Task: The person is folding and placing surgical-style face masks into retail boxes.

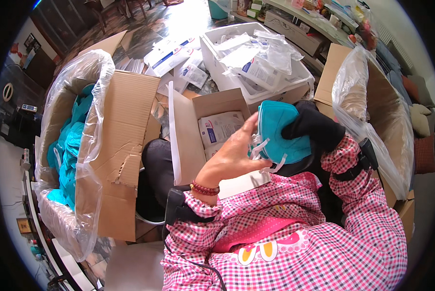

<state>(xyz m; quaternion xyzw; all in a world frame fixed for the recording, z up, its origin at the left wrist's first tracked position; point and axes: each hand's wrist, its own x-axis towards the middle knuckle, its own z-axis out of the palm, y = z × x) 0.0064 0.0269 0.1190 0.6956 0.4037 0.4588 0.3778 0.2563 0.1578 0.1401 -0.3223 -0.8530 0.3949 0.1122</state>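
Observation:
In front of my lap, my right hand (319, 127), in a black glove, is closed on a small stack of teal face masks (278, 127) by its right side. White straps (260, 146) hang from the stack's left edge and lower end. My left hand (234, 151) is bare, with a red beaded bracelet at the wrist. It is at the stack's left edge, index finger and thumb spread wide apart around the straps. Beyond my left hand stands an open white box (181, 140) with flat white packets (221, 127) inside.
At left, a plastic-lined cardboard carton (120, 131) holds many teal masks (74, 140). Ahead, a white plastic bin (276, 99) is heaped with clear and white packets. More packets (171, 58) lie on the floor beside it. Another lined carton (387, 140) stands at right.

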